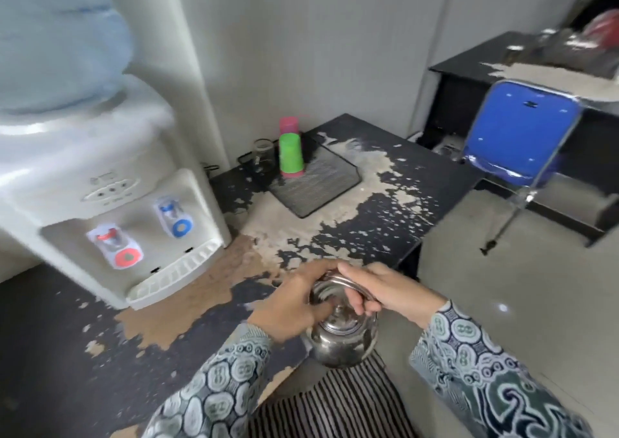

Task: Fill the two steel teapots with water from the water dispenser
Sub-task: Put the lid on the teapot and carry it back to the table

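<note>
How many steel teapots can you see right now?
1. The steel teapot is at the table's near edge, held by both hands; a second one is not in view.

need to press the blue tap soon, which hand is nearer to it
Left. The left hand grips the teapot lid, below and right of the blue tap; the right hand, on the handle, is farther right.

One head-worn view looks forward and down (wide-angle, close) over a worn table (pixel 385 203).
</note>
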Tool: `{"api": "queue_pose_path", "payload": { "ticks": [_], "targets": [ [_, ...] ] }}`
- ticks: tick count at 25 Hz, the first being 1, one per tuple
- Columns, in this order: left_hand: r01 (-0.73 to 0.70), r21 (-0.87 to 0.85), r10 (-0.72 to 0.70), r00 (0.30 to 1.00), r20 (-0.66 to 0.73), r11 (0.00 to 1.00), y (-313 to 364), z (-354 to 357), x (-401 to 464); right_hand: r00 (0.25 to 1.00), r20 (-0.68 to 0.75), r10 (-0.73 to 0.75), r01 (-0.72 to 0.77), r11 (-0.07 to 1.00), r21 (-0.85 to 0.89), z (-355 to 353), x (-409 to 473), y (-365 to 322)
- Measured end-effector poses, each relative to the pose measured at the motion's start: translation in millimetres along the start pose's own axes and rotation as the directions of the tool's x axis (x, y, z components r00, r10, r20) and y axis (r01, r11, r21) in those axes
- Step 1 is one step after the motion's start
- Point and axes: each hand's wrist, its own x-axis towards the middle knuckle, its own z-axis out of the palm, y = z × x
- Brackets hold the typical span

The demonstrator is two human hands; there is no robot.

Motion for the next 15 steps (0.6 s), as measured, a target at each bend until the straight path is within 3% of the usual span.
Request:
{"api": "queue_pose_path", "payload": {
  "ticks": [3, 7, 10, 15],
  "targets": [
    [-0.111, -0.088, 0.119, 0.988, 0.098, 0.990, 38, 46, 58, 0.993, -0.111, -0.045, 0.039, 0.998, -0.052, -69, -46, 25],
    [-0.107, -0.270, 0.175, 0.955, 0.240, 0.957, 86, 120, 126, 0.980, -0.195, -0.031, 0.002, 0.989, -0.147, -161, -111, 73],
    [-0.109, -0.303, 0.218, 0.909, 0.354, 0.947, 128, 191, 182, 0.952, -0.305, -0.001, -0.046, 0.988, -0.149, -230, -166, 119],
    [-0.124, -0.271, 0.214, 0.917, 0.336, 0.955, 186, 280, 261, 0.847, -0.530, 0.034, -0.089, 0.993, -0.079, -310, -229, 170]
  ]
}}
